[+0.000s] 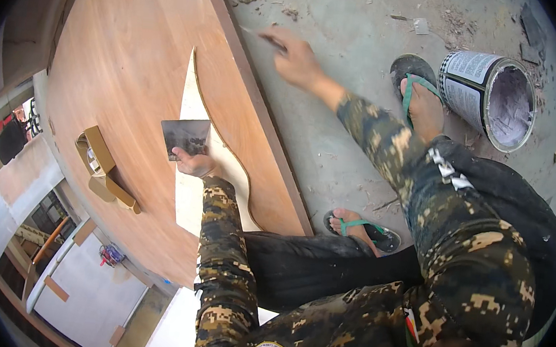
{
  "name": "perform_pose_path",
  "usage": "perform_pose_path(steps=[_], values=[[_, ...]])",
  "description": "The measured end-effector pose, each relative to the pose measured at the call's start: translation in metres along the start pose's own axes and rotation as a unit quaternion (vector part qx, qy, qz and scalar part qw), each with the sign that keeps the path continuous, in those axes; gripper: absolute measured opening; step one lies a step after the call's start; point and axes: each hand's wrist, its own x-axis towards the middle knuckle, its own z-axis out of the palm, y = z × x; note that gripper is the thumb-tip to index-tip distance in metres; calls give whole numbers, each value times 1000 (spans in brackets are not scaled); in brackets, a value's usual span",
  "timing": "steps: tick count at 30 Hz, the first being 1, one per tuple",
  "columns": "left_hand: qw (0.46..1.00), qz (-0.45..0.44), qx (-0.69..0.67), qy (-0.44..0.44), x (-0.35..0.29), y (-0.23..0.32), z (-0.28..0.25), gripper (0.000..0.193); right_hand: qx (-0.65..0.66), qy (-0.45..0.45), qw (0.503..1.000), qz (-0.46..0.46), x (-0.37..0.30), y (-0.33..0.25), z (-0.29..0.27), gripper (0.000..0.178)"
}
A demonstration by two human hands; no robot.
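My left hand point(194, 164) grips a dark, square flat plate point(185, 136) by its lower edge, thumb on top. The plate is over a cream panel point(187, 195) with a wavy edge, which lies on a large wooden board point(125, 34). Out beyond the board's right edge, above the floor, my right hand point(296, 59) is closed and smeared by motion. A thin dark piece point(274, 42) shows at its fingers, too blurred to name.
An open cardboard box point(117, 192) sits on the board, left of the panel. On the debris-strewn floor a tin point(467, 91) lies on its side, greyish residue inside, beside my sandalled foot point(423, 107). White panels point(92, 289) are at lower left.
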Motion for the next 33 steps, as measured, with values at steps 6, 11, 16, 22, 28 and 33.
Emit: perform_pose_path(steps=[6, 11, 16, 22, 28, 33], values=[[999, 10, 32, 42, -24, 2, 20, 57, -21, -88, 990, 112, 113, 35, 12, 56], [1000, 23, -10, 13, -6, -5, 5, 57, -23, -160, 984, 71, 91, 30, 16, 60], [999, 18, -28, 19, -9, -2, 9, 57, 93, -220, 969, 68, 5, 36, 3, 62], [998, 47, -25, 22, -8, -10, 12, 56, 67, -251, 960, 105, -92, 0, -20, 64], [998, 14, -51, 16, 12, -18, 6, 55, 221, -428, 858, 176, -57, -32, -55, 65], [996, 13, -76, -36, 18, 35, 30, 43, 269, -262, 918, 129, 1, -76, -46, 54]])
